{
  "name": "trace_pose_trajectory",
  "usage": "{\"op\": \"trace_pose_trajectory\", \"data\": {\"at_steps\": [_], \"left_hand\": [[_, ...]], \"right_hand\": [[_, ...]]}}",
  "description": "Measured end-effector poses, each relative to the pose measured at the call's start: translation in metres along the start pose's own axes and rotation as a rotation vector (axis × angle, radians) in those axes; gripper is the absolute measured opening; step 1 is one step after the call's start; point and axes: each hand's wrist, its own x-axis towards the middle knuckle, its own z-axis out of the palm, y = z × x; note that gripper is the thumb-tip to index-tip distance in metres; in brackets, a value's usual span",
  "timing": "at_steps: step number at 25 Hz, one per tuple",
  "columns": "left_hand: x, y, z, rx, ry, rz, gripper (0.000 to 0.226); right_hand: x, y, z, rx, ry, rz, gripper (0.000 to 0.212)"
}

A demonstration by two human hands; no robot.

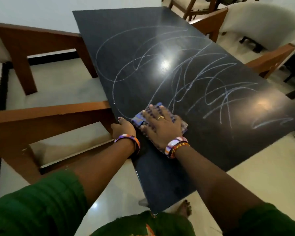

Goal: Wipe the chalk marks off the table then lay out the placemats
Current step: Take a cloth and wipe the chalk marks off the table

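A dark rectangular table [129, 48] stretches away from me, its top covered with looping white chalk marks [203, 79]. My right hand [162, 122] lies flat, palm down, pressing a blue checked cloth [138, 119] onto the tabletop near the left edge. My left hand [123, 127] grips that left edge of the table, thumb on top, just beside the cloth. The near end of the tabletop below my hands shows no chalk. No placemats are in view.
A wooden-framed chair with pale cushions [46, 92] is pushed against the table's left side. Two white upholstered chairs [262, 24] stand along the right side, more wooden chairs [194, 7] at the far end. Glossy tiled floor [262, 167] surrounds the table.
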Motion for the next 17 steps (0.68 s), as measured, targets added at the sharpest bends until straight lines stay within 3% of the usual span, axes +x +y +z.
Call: {"op": "trace_pose_trajectory", "data": {"at_steps": [2,5,7,9,12,14,16,17], "left_hand": [[0.003,-0.003,-0.002,-0.052,-0.019,0.001,0.049],[0.004,-0.011,-0.003,-0.014,-0.027,0.056,0.051],[0.002,-0.015,0.0,0.066,0.039,0.081,0.053],[-0.002,-0.014,0.005,0.139,0.114,0.088,0.057],[-0.005,-0.011,0.012,0.25,0.202,0.078,0.059],[-0.008,-0.011,0.016,0.291,0.242,0.075,0.058],[-0.01,-0.01,0.02,0.305,0.291,0.079,0.056],[-0.01,-0.01,0.021,0.312,0.309,0.082,0.055]], "right_hand": [[0.017,0.059,-0.008,-0.01,0.06,0.088,0.056],[0.034,0.152,-0.026,0.043,0.024,0.368,0.059],[0.044,0.174,-0.035,0.082,-0.009,0.44,0.059],[0.052,0.158,-0.035,0.033,0.0,0.287,0.059],[0.036,0.094,-0.021,-0.004,-0.012,-0.188,0.057],[0.014,0.061,-0.014,0.001,-0.109,-0.469,0.056],[0.022,0.065,-0.014,-0.011,-0.126,-0.593,0.053],[0.037,0.08,-0.017,-0.002,-0.101,-0.567,0.053]]}}
